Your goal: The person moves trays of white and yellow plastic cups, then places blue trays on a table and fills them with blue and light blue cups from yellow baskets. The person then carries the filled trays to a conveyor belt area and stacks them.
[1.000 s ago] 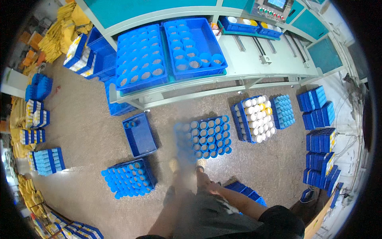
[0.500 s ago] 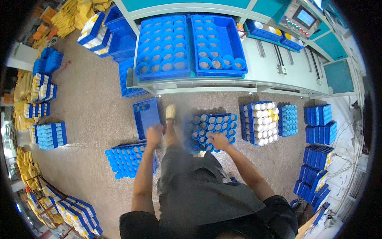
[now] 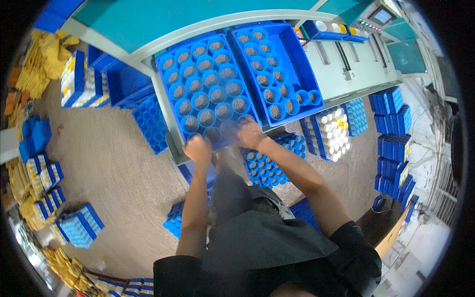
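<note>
A blue tray (image 3: pixel 165 95) full of blue cups (image 3: pixel 201 100) rests on the machine's pale bench, turned a little askew. The cups hold greyish-brown pieces too small to name. My left hand (image 3: pixel 199 149) is closed at the tray's near left corner. Toward its near right corner my right hand (image 3: pixel 251 133) is curled at the edge, fingertips partly hidden. Both hands appear to grip the tray. Blurring covers the nearest cups between them. Close beside it on the right lies a second blue tray (image 3: pixel 300 62), with similar filled cups along its left and near sides.
The green-and-white machine (image 3: pixel 198 20) stands ahead, its control panel (image 3: pixel 382 17) at far right. Below the bench, a crate of blue cups (image 3: pixel 272 166) and a crate of white containers (image 3: pixel 335 133) stand on the floor. Stacked blue crates (image 3: pixel 391 116) line the right.
Both hands have come up from the crates on the floor to the near edge of the left bench tray. My view has moved closer to the bench.
</note>
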